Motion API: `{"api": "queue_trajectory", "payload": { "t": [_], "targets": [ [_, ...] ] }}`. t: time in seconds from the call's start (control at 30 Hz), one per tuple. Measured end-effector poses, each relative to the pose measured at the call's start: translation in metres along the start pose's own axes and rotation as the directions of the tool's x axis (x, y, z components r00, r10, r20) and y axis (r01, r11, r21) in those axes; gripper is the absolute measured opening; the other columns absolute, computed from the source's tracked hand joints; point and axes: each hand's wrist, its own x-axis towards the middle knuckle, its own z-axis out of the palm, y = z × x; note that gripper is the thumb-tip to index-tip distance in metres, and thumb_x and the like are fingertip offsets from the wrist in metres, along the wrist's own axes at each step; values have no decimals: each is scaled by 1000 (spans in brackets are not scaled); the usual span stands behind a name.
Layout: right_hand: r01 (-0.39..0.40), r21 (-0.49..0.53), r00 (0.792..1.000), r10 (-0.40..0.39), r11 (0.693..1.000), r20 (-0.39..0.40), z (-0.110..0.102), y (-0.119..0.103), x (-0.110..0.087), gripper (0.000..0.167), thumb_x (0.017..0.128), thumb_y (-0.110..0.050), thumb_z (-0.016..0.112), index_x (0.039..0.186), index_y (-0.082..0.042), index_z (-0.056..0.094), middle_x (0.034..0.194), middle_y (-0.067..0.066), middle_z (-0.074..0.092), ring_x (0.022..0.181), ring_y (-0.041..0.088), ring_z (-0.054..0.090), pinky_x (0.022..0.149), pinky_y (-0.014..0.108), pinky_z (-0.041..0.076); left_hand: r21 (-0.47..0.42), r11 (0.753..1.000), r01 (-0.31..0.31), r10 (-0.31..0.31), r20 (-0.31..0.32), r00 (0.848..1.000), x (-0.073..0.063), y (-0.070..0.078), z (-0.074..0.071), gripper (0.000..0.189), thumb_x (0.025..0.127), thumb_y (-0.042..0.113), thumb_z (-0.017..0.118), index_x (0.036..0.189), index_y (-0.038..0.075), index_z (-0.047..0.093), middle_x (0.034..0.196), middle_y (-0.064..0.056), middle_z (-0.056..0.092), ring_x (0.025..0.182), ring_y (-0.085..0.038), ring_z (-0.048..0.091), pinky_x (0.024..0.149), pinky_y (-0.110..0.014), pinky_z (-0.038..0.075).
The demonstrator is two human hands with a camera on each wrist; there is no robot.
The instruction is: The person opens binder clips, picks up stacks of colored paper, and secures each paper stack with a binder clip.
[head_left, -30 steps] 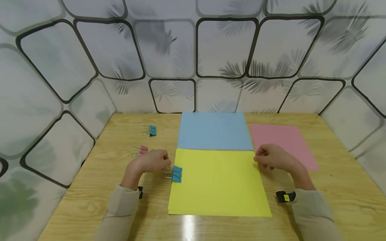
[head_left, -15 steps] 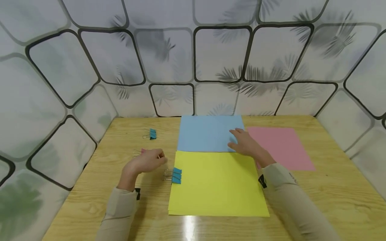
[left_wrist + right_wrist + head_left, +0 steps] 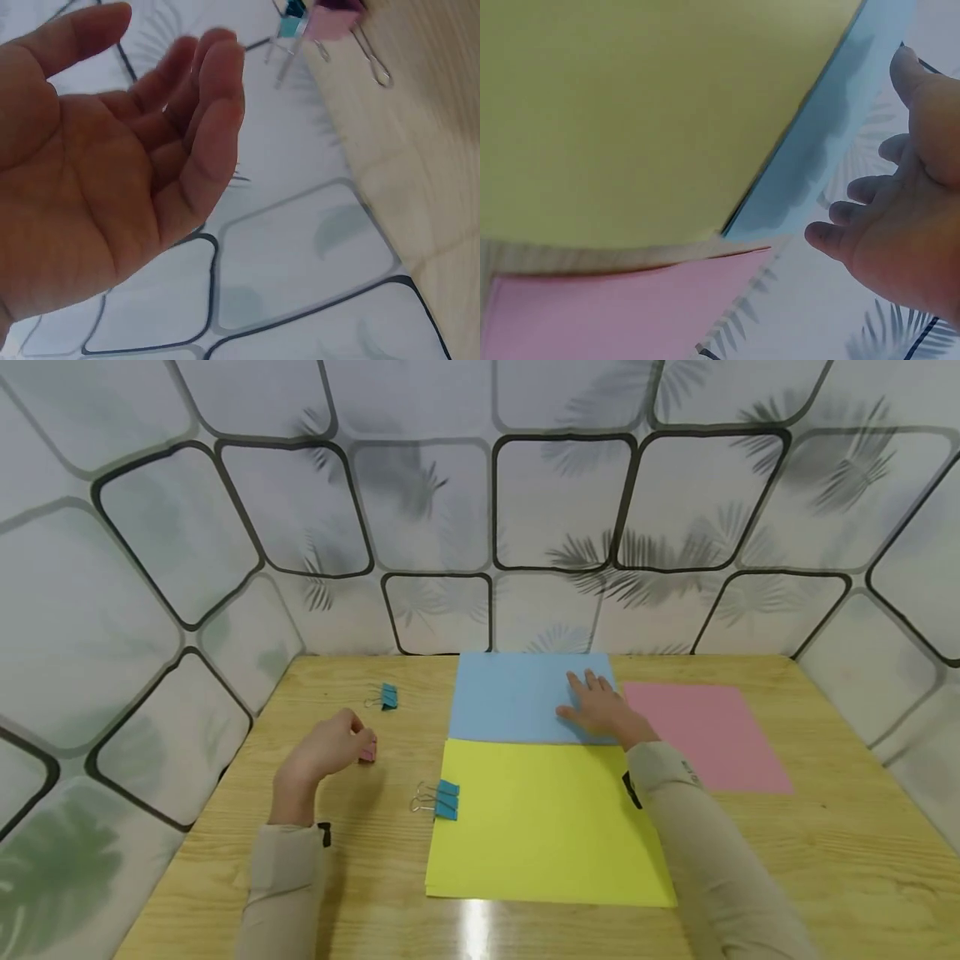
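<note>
My left hand point(image 3: 324, 750) hovers over the left of the table, loosely bent fingers overlapping a pink binder clip point(image 3: 369, 752) in the head view. The left wrist view shows thumb and fingers apart, with that clip beyond the fingertips. Spread fingers of my right hand point(image 3: 603, 708) lie over the blue paper point(image 3: 502, 697), close above its right part. Nearer me is a stack of yellow paper point(image 3: 551, 827), overlapping the blue paper's front edge. A blue binder clip point(image 3: 447, 800) bites the yellow stack's left edge, its wire handles pointing left.
Behind the pink clip, a teal binder clip point(image 3: 389, 697) rests on the wooden table point(image 3: 390, 877). Pink paper point(image 3: 712, 739) lies right of the blue and yellow paper. A patterned cloth wall point(image 3: 562, 510) rises at the table's back and sides.
My right hand has left the yellow stack's right edge and moved left and away from me over the blue paper. My left hand has moved left from beside the blue clip to the pink clip.
</note>
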Motion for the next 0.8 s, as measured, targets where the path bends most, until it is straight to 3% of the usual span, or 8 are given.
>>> {"api": "queue_trajectory", "payload": {
  "t": [0.13, 0.23, 0.3, 0.37, 0.47, 0.57, 0.8],
  "targets": [
    [-25, -35, 1000, 26, 999, 15, 1, 1, 3, 80, 105, -45, 44, 158, -2, 3, 160, 33, -4, 146, 54, -1, 115, 68, 11, 61, 993, 100, -99, -24, 995, 8, -10, -6, 47, 103, 26, 37, 131, -13, 37, 112, -30, 56, 89, -33, 54, 74, -46, 47],
    [-43, -62, 999, 44, 997, 13, 2, 3, 3, 82, 104, -46, 45, 158, -1, 4, 160, 34, -3, 146, 54, -1, 115, 67, 11, 112, 982, 152, -149, -36, 988, 13, -16, -10, 57, 104, 28, 33, 137, -18, 29, 126, -39, 50, 103, -44, 56, 82, -54, 48],
    [-51, -61, 998, 52, 997, 19, 2, 3, 3, 82, 104, -46, 46, 158, 0, 5, 159, 34, -2, 146, 54, 0, 115, 67, 11, 133, 974, 182, -178, -36, 983, 17, -18, -10, 55, 104, 28, 33, 132, -19, 34, 115, -38, 52, 96, -44, 57, 77, -52, 48],
    [-54, -42, 998, 56, 998, 42, 3, 4, 1, 81, 104, -45, 45, 157, 2, 6, 159, 35, -2, 146, 54, 1, 115, 66, 11, 153, 968, 201, -198, -31, 980, 21, -20, -11, 49, 104, 28, 32, 116, -17, 45, 94, -30, 55, 79, -37, 57, 66, -45, 47],
    [-57, -11, 995, 58, 998, 79, 2, 4, 0, 80, 105, -45, 44, 157, 4, 7, 158, 36, -2, 145, 54, 2, 116, 66, 12, 161, 963, 217, -217, -21, 976, 24, -22, -9, 38, 103, 26, 31, 84, -1, 49, 71, -11, 42, 59, -20, 38, 54, -33, 34],
    [-57, 5, 994, 56, 998, 96, 1, 3, -1, 78, 106, -44, 43, 156, 5, 8, 158, 36, -3, 145, 54, 2, 116, 66, 11, 164, 963, 212, -212, -19, 977, 26, -23, -9, 37, 101, 23, 30, 71, 7, 43, 66, -6, 39, 55, -15, 32, 50, -29, 30],
    [-51, -3, 994, 51, 999, 97, 0, 0, -1, 78, 105, -44, 43, 156, 5, 10, 158, 36, -1, 145, 54, 3, 116, 66, 12, 187, 968, 167, -172, 10, 985, 29, -27, -5, 30, 99, 17, 35, 75, 5, 46, 73, -11, 44, 64, -22, 43, 56, -33, 38]
  ]
}}
